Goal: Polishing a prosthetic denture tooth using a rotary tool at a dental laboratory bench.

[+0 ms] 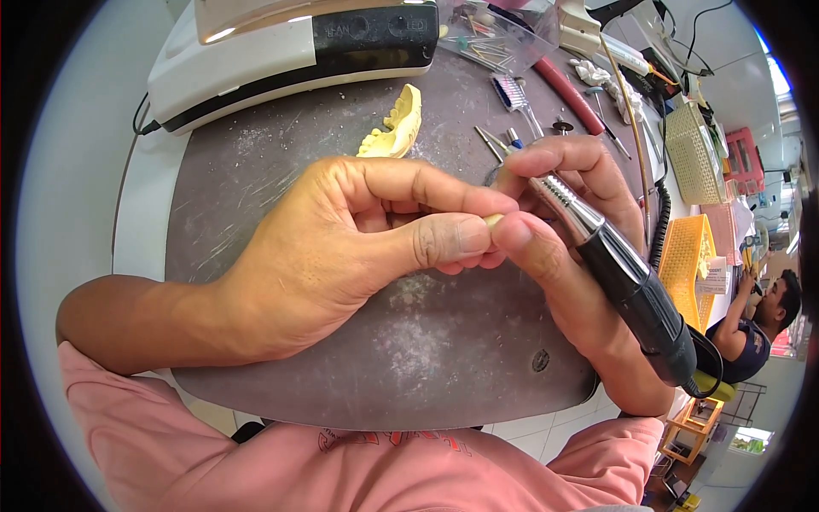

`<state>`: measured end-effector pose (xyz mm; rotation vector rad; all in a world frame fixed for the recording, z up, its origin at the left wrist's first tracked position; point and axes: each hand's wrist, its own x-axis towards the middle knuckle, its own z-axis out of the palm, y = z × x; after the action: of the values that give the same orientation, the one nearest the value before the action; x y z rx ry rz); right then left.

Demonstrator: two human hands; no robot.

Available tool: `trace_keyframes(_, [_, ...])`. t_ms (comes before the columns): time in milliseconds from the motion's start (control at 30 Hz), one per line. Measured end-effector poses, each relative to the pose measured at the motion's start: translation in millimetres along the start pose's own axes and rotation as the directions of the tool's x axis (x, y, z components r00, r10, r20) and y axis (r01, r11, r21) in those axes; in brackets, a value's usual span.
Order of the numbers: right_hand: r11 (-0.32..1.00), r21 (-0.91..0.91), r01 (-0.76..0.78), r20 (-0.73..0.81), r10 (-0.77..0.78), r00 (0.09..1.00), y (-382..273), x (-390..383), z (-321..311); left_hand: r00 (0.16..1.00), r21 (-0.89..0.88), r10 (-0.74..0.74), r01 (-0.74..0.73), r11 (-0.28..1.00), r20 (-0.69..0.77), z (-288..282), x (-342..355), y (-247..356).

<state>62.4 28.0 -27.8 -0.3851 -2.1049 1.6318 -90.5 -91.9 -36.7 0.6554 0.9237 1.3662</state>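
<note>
My left hand (pixel 299 235) is closed, pinching a small pale-yellow piece (pixel 493 221) between thumb and forefinger; most of the piece is hidden by fingertips. My right hand (pixel 550 256) grips a black and silver rotary handpiece (pixel 636 290), which slants across the palm with its cord end toward the lower right. The right thumb tip also touches the pale-yellow piece. The handpiece's working tip is hidden behind the right fingers. Beyond my left hand, a yellow dental plaster model (pixel 399 126) with a row of teeth lies on the grey work board (pixel 247 196).
A white and black machine (pixel 256 72) stands at the far left. Toward the far right lie a brush (pixel 510 92), a red rod (pixel 570 96) and a clear container (pixel 490 43) of burs. A yellow basket (pixel 680 256) stands at right; another person (pixel 746 333) sits beyond.
</note>
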Motion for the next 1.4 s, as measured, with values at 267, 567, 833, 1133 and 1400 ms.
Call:
trace_keyframes(267, [0.99,0.084,-0.109,-0.045,0.113,0.993,-9,-2,2,0.999,0.009,0.028,-0.028,1.0,0.017,0,2,-1])
trace_keyframes(567, [0.995,0.023,-0.099,-0.022,0.1,0.995,-11,-2,2,0.995,0.019,0.086,-0.087,0.996,0.054,-2,3,-5])
trace_keyframes(833, [0.994,0.022,-0.106,-0.012,0.106,0.994,-10,-3,3,0.995,0.027,0.082,-0.083,0.996,0.051,-2,2,-5])
trace_keyframes(1133, [0.996,0.026,-0.083,0.002,0.083,0.997,-10,-4,5,0.993,-0.088,0.119,-0.117,0.989,0.021,-3,3,-6])
trace_keyframes(1400, [0.994,0.039,-0.107,-0.007,0.107,0.994,-16,-6,4,0.994,-0.081,0.112,-0.111,0.991,0.004,4,-1,-3])
